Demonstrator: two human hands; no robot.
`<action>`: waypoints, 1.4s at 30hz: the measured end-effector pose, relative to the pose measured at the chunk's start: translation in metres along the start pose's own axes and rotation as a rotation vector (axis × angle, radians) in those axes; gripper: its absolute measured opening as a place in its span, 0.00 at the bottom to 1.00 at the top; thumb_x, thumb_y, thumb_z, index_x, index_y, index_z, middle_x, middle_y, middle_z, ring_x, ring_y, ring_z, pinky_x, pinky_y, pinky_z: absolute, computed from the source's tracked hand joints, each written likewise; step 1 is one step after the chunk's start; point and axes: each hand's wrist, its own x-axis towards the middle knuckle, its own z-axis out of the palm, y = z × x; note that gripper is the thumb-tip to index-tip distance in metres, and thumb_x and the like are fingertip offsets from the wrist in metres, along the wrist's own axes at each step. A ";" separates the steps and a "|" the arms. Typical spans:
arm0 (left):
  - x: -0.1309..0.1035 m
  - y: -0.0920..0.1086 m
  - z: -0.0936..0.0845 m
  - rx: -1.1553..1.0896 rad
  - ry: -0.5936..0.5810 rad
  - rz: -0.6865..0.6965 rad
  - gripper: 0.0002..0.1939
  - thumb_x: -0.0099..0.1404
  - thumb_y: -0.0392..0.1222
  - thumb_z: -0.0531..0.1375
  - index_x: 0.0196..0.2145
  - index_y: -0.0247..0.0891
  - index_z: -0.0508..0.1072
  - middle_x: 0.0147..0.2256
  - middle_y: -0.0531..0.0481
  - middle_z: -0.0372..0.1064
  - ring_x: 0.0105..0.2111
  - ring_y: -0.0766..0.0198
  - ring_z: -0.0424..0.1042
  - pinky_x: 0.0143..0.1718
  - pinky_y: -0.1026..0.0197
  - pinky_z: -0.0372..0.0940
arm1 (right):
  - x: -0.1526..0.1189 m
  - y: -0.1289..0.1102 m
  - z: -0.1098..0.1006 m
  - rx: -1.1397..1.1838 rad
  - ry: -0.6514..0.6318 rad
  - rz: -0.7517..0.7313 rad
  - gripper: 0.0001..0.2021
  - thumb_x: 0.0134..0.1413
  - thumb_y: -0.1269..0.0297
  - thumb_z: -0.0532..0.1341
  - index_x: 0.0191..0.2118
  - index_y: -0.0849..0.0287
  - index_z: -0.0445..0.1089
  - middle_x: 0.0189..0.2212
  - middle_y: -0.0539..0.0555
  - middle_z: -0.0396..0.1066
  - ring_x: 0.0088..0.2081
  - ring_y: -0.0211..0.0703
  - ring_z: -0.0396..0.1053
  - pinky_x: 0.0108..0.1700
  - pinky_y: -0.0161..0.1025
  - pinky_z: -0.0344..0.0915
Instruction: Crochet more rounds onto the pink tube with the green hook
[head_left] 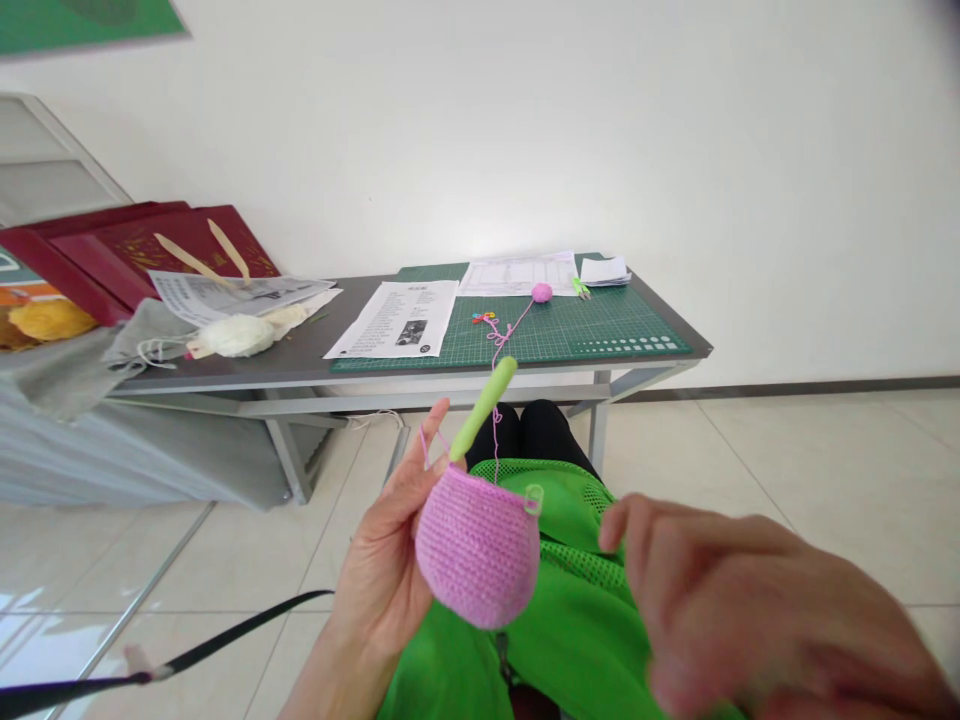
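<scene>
My left hand (pixel 390 545) is closed on a round pink crocheted piece (pixel 478 545), gripping its left side near the upper edge. Pink yarn loops around a raised finger of that hand. A light green crochet hook (pixel 486 405) stands tilted at the piece's top edge. On the right of the rim hangs a pale green stitch marker (pixel 533 499). My right hand (pixel 697 580) is apart from the piece, at the lower right; its fingers look bent but are blurred, so its grip is unclear. Pink yarn (pixel 496 440) runs up to a small pink ball (pixel 541 292) on the table.
On the green cutting mat (pixel 555 345) lie coloured markers (pixel 483 317), printed sheets (pixel 397 320), green-handled snips (pixel 581 288) and a paper stack (pixel 604 271). White yarn (pixel 236 336) and dark red bags (pixel 135 250) are at the left. A black strap (pixel 240 625) crosses the lower left.
</scene>
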 end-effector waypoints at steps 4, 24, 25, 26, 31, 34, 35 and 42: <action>-0.008 -0.004 -0.002 0.083 -0.064 0.142 0.34 0.66 0.21 0.65 0.65 0.42 0.72 0.31 0.54 0.77 0.24 0.71 0.78 0.29 0.72 0.75 | 0.026 0.014 0.008 0.036 0.064 0.172 0.14 0.68 0.56 0.65 0.56 0.42 0.71 0.48 0.48 0.75 0.53 0.42 0.72 0.54 0.36 0.69; -0.025 -0.017 0.006 0.359 -0.138 0.406 0.43 0.67 0.32 0.69 0.72 0.60 0.60 0.29 0.57 0.76 0.25 0.73 0.67 0.29 0.74 0.63 | 0.046 0.042 0.032 0.473 -0.106 0.212 0.13 0.54 0.60 0.73 0.27 0.56 0.69 0.38 0.51 0.69 0.47 0.46 0.68 0.50 0.43 0.64; -0.025 -0.016 0.006 0.346 -0.136 0.396 0.43 0.67 0.32 0.70 0.72 0.61 0.60 0.30 0.57 0.76 0.25 0.73 0.68 0.28 0.74 0.63 | 0.046 0.044 0.030 0.474 -0.129 0.185 0.12 0.53 0.60 0.73 0.29 0.56 0.70 0.40 0.52 0.70 0.49 0.47 0.68 0.53 0.44 0.64; -0.025 -0.015 0.006 0.333 -0.130 0.381 0.44 0.66 0.32 0.70 0.72 0.61 0.61 0.30 0.57 0.76 0.25 0.73 0.68 0.28 0.74 0.64 | 0.046 0.046 0.028 0.475 -0.155 0.159 0.11 0.53 0.60 0.74 0.31 0.56 0.72 0.42 0.52 0.71 0.50 0.47 0.68 0.55 0.45 0.64; -0.022 -0.010 0.003 0.323 -0.076 0.268 0.42 0.63 0.32 0.73 0.69 0.58 0.66 0.27 0.58 0.72 0.21 0.74 0.66 0.25 0.75 0.65 | 0.047 0.052 0.022 0.478 -0.228 0.074 0.10 0.56 0.59 0.72 0.37 0.56 0.74 0.43 0.53 0.71 0.50 0.46 0.68 0.56 0.45 0.65; -0.022 -0.010 0.003 0.321 -0.088 0.265 0.41 0.63 0.33 0.73 0.69 0.57 0.67 0.26 0.58 0.71 0.21 0.74 0.65 0.25 0.74 0.64 | 0.048 0.050 0.023 0.469 -0.230 0.081 0.12 0.58 0.55 0.71 0.33 0.56 0.72 0.42 0.53 0.71 0.46 0.44 0.70 0.53 0.44 0.67; -0.022 -0.011 0.004 0.321 -0.096 0.275 0.41 0.64 0.32 0.72 0.69 0.58 0.67 0.27 0.58 0.72 0.22 0.73 0.66 0.26 0.74 0.64 | 0.048 0.049 0.023 0.464 -0.230 0.082 0.13 0.57 0.55 0.71 0.32 0.56 0.71 0.41 0.52 0.71 0.44 0.44 0.70 0.52 0.44 0.68; -0.029 -0.013 0.007 0.339 -0.100 0.381 0.45 0.64 0.29 0.70 0.72 0.59 0.61 0.29 0.56 0.75 0.24 0.72 0.67 0.28 0.74 0.63 | 0.039 0.047 0.010 0.367 -0.105 0.144 0.04 0.67 0.60 0.64 0.43 0.52 0.74 0.54 0.55 0.69 0.59 0.47 0.67 0.62 0.45 0.62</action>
